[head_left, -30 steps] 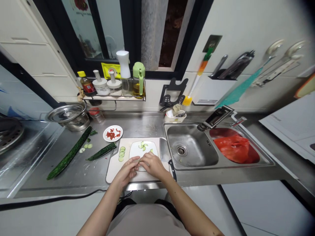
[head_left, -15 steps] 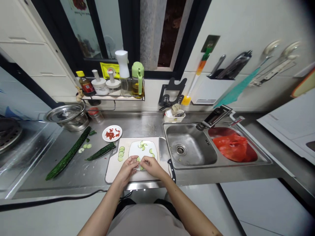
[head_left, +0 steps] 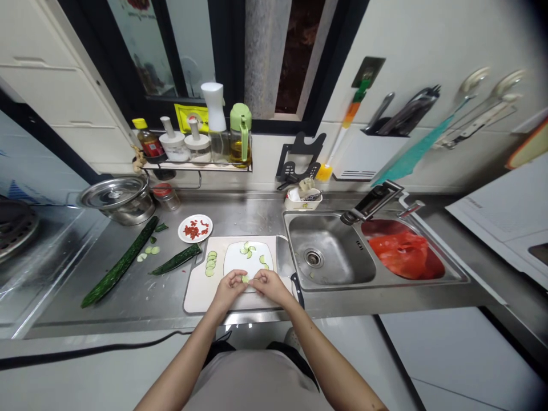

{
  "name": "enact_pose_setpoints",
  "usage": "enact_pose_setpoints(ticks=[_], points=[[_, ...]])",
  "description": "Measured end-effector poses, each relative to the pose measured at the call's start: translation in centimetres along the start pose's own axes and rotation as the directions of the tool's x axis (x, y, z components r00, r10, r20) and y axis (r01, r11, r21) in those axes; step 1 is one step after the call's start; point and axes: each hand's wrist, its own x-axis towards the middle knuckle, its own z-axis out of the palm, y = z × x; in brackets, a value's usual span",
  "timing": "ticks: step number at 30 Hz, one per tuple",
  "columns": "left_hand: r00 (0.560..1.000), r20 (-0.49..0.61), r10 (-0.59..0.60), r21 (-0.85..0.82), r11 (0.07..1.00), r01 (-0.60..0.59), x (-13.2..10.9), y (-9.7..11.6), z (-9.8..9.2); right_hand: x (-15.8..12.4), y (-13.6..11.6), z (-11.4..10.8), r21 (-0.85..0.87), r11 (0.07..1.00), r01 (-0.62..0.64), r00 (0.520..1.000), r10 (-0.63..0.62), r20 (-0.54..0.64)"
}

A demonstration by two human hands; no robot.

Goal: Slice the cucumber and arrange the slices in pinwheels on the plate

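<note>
Cucumber slices (head_left: 210, 264): some arranged on the square plate (head_left: 233, 258), others remaining left of it; left hand (head_left: 229, 289) and right hand (head_left: 271, 287) pinch one.

A dark-framed window (head_left: 229, 57) breaks the pale wall (head_left: 411, 45).

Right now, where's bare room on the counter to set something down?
Behind the cutting board, the counter is bare between the small plate and the sink. Another patch, slightly spotted, lies near the front edge, between the long cucumber and the board. The board is crowded: square plate, cucumber slices, knife, left hand, right hand.
</note>
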Motion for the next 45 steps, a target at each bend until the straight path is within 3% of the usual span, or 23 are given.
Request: enact_pose_setpoints(ticks=[6, 11, 17, 24, 33, 45], points=[[0.995, -0.023, 0.098, 0.283, 0.955, -0.087, 1.2, -1.4, 1.1, 0.3, 0.6, -2.1, -0.311, 0.946, 0.092, 0.989, -0.123, -0.081], [0.995, -0.034, 0.098, 0.578, 0.814, -0.06, 3.0, -0.5, 3.0, 1.9, -0.1, -4.1, -0.51, 0.859, 0.036, 0.985, -0.116, -0.126], [0.998, -0.04, 0.056, 0.772, 0.636, -0.004, 5.0, 1.0, 5.1, 4.4, -0.4, -5.8, -0.676, 0.736, -0.038, 0.99, -0.064, -0.126], [0.997, -0.033, 0.065, 0.864, 0.504, -0.004, 6.2, 1.1, 5.7, 5.4, -0.1, -5.8, -0.765, 0.637, -0.093, 0.991, -0.019, -0.136], [0.997, -0.029, 0.071, 0.904, 0.427, -0.004, 7.2, 0.6, 5.7, 5.8, -0.9, -5.1, -0.846, 0.51, -0.152, 0.988, 0.056, -0.144], [0.999, -0.028, 0.028, 0.965, 0.261, 0.02, 7.6, 0.5, 5.9, 5.8, -1.3, -4.8, -0.895, 0.411, -0.172, 0.984, 0.115, -0.137]])
